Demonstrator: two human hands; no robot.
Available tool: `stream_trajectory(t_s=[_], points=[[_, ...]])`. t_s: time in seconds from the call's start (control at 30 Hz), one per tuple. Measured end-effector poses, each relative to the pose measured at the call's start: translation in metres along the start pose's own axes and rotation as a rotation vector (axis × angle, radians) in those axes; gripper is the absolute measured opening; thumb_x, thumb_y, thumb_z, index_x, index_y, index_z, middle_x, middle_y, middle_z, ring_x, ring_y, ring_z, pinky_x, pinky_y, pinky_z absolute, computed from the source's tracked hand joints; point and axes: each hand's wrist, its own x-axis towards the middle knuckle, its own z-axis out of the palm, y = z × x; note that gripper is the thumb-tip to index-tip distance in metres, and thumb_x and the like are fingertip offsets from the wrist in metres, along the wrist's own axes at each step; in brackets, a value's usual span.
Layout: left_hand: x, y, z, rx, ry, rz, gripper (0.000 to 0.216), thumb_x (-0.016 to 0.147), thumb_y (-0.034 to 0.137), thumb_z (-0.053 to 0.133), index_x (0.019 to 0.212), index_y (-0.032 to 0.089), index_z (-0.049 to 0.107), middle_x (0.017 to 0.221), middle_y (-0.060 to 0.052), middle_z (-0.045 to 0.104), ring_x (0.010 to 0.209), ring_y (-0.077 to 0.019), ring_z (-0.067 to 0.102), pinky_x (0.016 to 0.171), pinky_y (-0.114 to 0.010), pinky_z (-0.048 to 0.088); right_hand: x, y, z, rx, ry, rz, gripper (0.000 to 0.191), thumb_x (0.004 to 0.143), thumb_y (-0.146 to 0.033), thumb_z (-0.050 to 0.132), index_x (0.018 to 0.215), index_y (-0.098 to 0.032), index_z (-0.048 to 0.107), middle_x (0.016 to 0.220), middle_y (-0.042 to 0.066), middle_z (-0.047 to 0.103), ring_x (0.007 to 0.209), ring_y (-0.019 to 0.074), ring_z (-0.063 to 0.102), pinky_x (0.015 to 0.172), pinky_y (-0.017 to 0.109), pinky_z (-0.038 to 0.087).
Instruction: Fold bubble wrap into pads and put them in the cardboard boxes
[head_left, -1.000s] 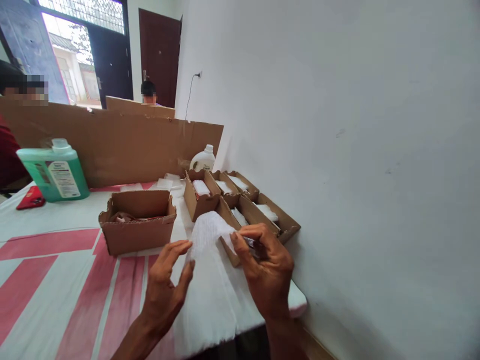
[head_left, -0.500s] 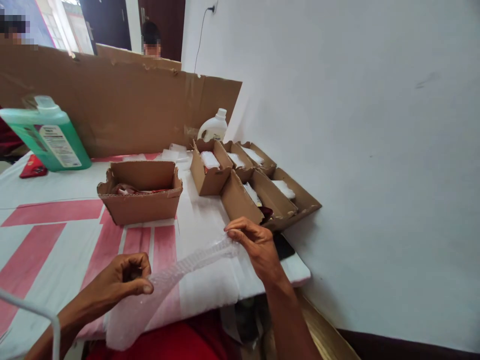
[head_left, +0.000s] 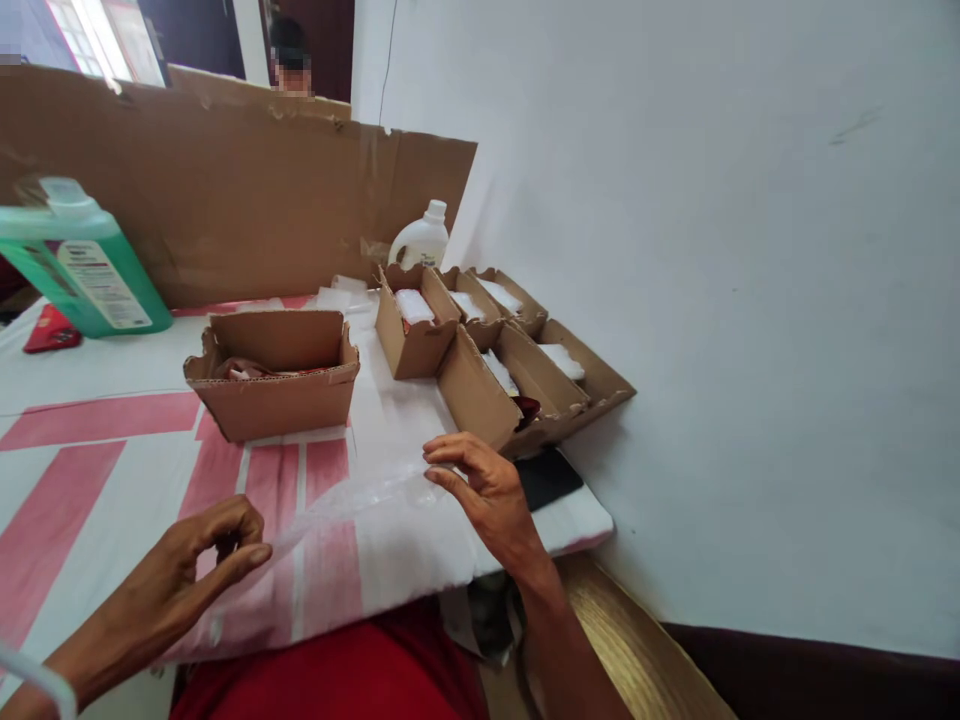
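Observation:
A thin, see-through piece of bubble wrap (head_left: pixel 356 497) stretches between my two hands above the front part of the table. Its left end is pinched by my left hand (head_left: pixel 225 545), thumb against curled fingers. My right hand (head_left: pixel 476 490) grips the other end between thumb and fingertips, just in front of the group of cardboard boxes. Straight ahead, an open cardboard box (head_left: pixel 277 405) holds something red and clear that is partly hidden by its front wall.
Several cardboard compartments (head_left: pixel 472 385) with white packets stand at the right by the wall. A dark phone-like slab (head_left: pixel 551 480) lies below them. Behind are a green liquid jug (head_left: pixel 105 270), a red pouch (head_left: pixel 52 330), a white bottle (head_left: pixel 421 240) and an upright cardboard panel (head_left: pixel 247 200). A person is beyond it.
Both hands have shifted a little to the left. The bubble wrap no longer hangs down over the table's front edge and is now drawn out in a narrower strip.

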Motion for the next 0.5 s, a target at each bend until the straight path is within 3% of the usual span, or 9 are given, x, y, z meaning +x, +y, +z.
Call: stream_trajectory(t_s=[0.13, 0.23, 0.4, 0.5], points=[[0.0, 0.001, -0.004, 0.103, 0.022, 0.032, 0.038, 0.087, 0.054, 0.062, 0.068, 0.022, 0.054, 0.063, 0.004, 0.055, 0.058, -0.0117, 0.051, 0.055, -0.021, 0.042, -0.003, 0.003, 0.005, -0.187, -0.075, -0.075, 0.011, 0.089, -0.018, 0.067, 0.096, -0.025, 0.073, 0.104, 0.007, 0.072, 0.1, 0.0224, 0.068, 0.091, 0.037, 0.054], [0.0, -0.002, -0.01, 0.145, 0.045, 0.074, 0.04, 0.085, 0.058, 0.063, 0.066, 0.023, 0.055, 0.061, 0.005, 0.055, 0.054, -0.0107, 0.051, 0.052, -0.019, 0.041, -0.005, 0.004, 0.008, -0.212, -0.12, -0.084, 0.014, 0.09, -0.014, 0.061, 0.088, -0.024, 0.071, 0.095, 0.005, 0.07, 0.093, 0.0215, 0.067, 0.085, 0.035, 0.052], [-0.006, -0.012, -0.017, 0.293, 0.218, 0.22, 0.033, 0.086, 0.054, 0.065, 0.073, 0.025, 0.058, 0.066, 0.004, 0.06, 0.053, -0.0109, 0.054, 0.046, -0.021, 0.039, -0.009, 0.01, 0.014, -0.095, -0.114, 0.178, 0.01, 0.093, -0.029, 0.063, 0.087, -0.022, 0.065, 0.087, 0.003, 0.069, 0.084, 0.0199, 0.064, 0.079, 0.033, 0.048], [-0.009, -0.008, -0.004, 0.442, 0.381, 0.343, 0.025, 0.088, 0.049, 0.068, 0.093, 0.024, 0.064, 0.087, 0.0, 0.068, 0.074, -0.0143, 0.066, 0.066, -0.024, 0.051, -0.015, 0.017, 0.025, -0.012, -0.127, 0.325, 0.02, 0.093, -0.038, 0.064, 0.082, -0.021, 0.062, 0.077, -0.001, 0.063, 0.072, 0.0161, 0.058, 0.068, 0.027, 0.043]])
